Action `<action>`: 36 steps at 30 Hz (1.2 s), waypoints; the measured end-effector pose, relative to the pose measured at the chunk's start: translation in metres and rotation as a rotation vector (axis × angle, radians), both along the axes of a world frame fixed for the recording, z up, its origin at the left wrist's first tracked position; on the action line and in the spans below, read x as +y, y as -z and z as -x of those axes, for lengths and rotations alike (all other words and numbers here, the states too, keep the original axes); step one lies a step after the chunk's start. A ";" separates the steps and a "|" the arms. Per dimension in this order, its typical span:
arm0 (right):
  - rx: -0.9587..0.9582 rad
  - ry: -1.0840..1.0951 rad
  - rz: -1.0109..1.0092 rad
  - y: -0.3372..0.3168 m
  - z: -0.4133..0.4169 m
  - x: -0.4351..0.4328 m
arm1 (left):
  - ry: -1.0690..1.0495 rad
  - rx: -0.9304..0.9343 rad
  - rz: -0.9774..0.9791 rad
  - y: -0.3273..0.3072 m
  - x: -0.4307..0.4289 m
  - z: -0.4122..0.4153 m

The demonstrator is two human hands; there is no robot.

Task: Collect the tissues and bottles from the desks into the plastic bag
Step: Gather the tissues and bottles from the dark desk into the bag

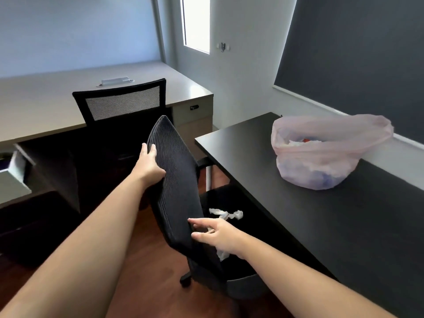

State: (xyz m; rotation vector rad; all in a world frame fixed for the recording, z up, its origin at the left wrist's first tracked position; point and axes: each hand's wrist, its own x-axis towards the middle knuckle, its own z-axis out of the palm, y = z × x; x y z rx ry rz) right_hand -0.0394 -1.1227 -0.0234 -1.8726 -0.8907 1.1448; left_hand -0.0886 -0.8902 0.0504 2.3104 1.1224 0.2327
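Lower centre: right hand open, fingers spread loosely at the chair back edge. Left hand grips the chair back higher up. Crumpled tissue on the seat. Right: plastic bag, partly filled, on the black desk.

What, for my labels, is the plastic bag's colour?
The plastic bag is translucent pale pink; head view.

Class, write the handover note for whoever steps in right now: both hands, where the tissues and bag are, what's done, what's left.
Left hand grips the top edge of the black chair backrest.
Right hand is open beside the backrest's lower edge, holding nothing.
Plastic bag sits on the black desk, already holding tissues and something red.
Remaining: crumpled tissues on the chair seat, to go in the bag. No loose bottles in view.
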 end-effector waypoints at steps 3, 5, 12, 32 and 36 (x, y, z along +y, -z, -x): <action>0.028 -0.067 -0.002 -0.001 0.004 0.012 | -0.049 0.019 -0.068 0.004 0.008 0.016; 0.038 -0.103 -0.029 -0.002 0.004 0.021 | -0.062 0.009 -0.069 0.004 0.014 0.026; -0.003 0.019 0.002 0.012 -0.039 0.020 | -0.100 0.348 -0.381 0.006 0.002 0.025; -0.278 -0.063 0.514 0.194 -0.177 0.007 | 0.145 0.776 0.283 0.280 -0.141 -0.090; -0.318 -0.042 0.558 0.248 -0.185 0.049 | 0.142 0.826 0.269 0.345 -0.126 -0.096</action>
